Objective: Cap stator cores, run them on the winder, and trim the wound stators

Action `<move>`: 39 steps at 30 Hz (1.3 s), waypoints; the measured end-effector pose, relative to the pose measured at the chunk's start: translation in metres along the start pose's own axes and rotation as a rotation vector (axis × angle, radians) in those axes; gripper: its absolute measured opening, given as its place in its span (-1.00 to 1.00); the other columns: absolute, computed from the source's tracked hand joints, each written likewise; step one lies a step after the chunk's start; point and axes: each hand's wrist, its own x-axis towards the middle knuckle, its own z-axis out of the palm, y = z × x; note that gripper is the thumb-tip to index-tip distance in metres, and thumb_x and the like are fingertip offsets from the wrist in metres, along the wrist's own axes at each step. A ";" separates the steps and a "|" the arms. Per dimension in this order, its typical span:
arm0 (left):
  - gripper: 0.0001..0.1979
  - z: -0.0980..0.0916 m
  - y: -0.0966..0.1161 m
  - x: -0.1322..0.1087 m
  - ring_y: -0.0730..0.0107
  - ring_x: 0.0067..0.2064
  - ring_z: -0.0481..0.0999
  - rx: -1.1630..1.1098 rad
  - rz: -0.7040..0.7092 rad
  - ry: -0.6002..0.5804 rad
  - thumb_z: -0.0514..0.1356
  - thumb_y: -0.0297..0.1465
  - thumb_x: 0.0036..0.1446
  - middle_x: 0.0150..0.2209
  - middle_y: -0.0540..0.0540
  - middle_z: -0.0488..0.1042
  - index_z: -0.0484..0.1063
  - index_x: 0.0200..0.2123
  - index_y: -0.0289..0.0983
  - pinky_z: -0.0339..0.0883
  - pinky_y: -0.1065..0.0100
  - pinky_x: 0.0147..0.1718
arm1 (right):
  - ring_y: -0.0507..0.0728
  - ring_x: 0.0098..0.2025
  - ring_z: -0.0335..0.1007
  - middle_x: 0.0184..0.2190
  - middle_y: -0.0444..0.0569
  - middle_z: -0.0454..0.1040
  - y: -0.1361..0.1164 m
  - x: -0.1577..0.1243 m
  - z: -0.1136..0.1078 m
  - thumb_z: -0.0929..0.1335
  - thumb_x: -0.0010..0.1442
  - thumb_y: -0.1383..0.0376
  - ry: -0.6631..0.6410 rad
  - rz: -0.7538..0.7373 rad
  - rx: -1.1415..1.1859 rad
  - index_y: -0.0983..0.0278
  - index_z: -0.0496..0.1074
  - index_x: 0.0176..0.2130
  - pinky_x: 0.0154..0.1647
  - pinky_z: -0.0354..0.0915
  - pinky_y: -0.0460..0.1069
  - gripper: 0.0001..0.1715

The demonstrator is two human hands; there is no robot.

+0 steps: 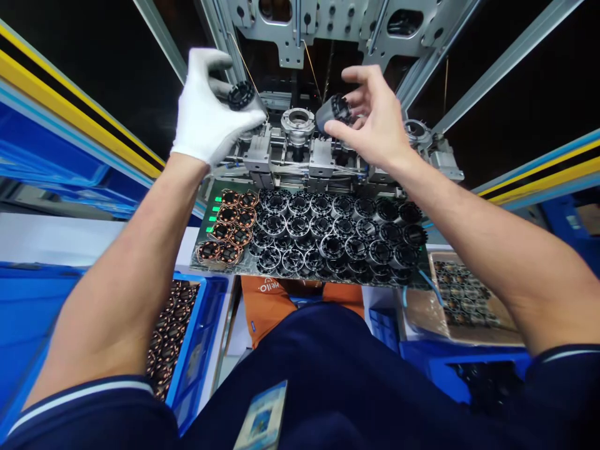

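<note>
Fingers of the gloved left hand (200, 111) pinch one stator (240, 96) by the machine (322, 154); those of the bare right hand (379, 120) pinch another stator (335, 112), tilted, near a ring fixture (298, 130), though blur makes contact hard to judge. Coils (228, 215) and more stators (333, 246) crowd the bench (247, 264).

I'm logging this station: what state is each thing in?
Left hand: gloved, gripping
Right hand: bare, gripping
Left part: held, dark rim up
Right part: held, tilted
Copper-wound parts: grouped together
Dark parts: crowded beside them
Left bin: open, holding copper-wound parts
Cardboard box: open, holding parts
Right bin: open
</note>
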 end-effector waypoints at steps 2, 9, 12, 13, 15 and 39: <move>-0.13 0.007 -0.004 0.000 0.36 0.24 0.60 0.030 -0.064 -0.062 0.48 0.01 0.21 0.37 0.01 0.61 0.42 0.47 -0.23 0.49 0.17 0.33 | 0.34 0.24 0.49 0.36 0.03 0.63 0.004 0.003 0.009 0.55 0.33 -0.08 -0.083 0.051 -0.068 0.10 0.49 0.41 0.29 0.48 0.23 -0.21; -0.14 0.031 -0.028 -0.002 0.28 0.35 0.57 0.053 -0.159 -0.198 0.49 0.04 0.12 0.39 -0.11 0.65 0.60 0.33 -0.41 0.27 0.05 0.53 | 0.37 0.26 0.53 0.26 0.18 0.68 0.009 0.019 0.026 0.59 0.35 0.01 -0.199 0.088 -0.196 0.31 0.58 0.33 0.52 0.39 0.25 -0.28; -0.06 0.033 -0.038 -0.002 0.18 0.31 0.57 -0.064 -0.176 -0.142 0.56 0.12 -0.02 0.28 -0.14 0.71 0.62 0.24 -0.44 0.29 -0.10 0.52 | 0.44 0.28 0.58 0.18 0.19 0.71 0.005 0.020 0.024 0.64 0.28 0.11 -0.200 0.121 -0.200 0.31 0.61 0.27 0.54 0.41 0.31 -0.32; -0.04 0.032 -0.038 -0.004 0.15 0.27 0.57 -0.098 -0.175 -0.145 0.61 0.12 -0.13 0.23 -0.10 0.73 0.64 0.20 -0.39 0.30 -0.16 0.52 | 0.48 0.29 0.59 0.16 0.20 0.71 0.002 0.017 0.022 0.66 0.22 0.16 -0.199 0.123 -0.191 0.31 0.63 0.23 0.54 0.42 0.35 -0.34; -0.05 0.025 -0.030 -0.019 0.11 0.22 0.57 -0.209 -0.117 -0.135 0.71 0.07 -0.28 0.21 -0.01 0.73 0.65 0.16 -0.26 0.33 -0.27 0.52 | 0.51 0.24 0.65 0.21 0.18 0.68 -0.011 0.004 0.017 0.69 0.17 0.17 -0.193 0.093 -0.076 0.27 0.60 0.23 0.46 0.52 0.40 -0.30; -0.57 -0.050 0.120 -0.225 -0.10 0.45 0.61 -1.011 0.107 -0.082 0.56 -0.31 0.35 0.43 -0.14 0.57 0.57 0.21 0.00 0.67 -0.13 0.34 | 0.25 0.26 0.70 0.39 -0.08 0.58 -0.123 -0.184 -0.035 0.67 0.37 0.32 -0.262 -0.071 0.972 -0.01 0.60 0.22 0.30 0.71 0.19 -0.46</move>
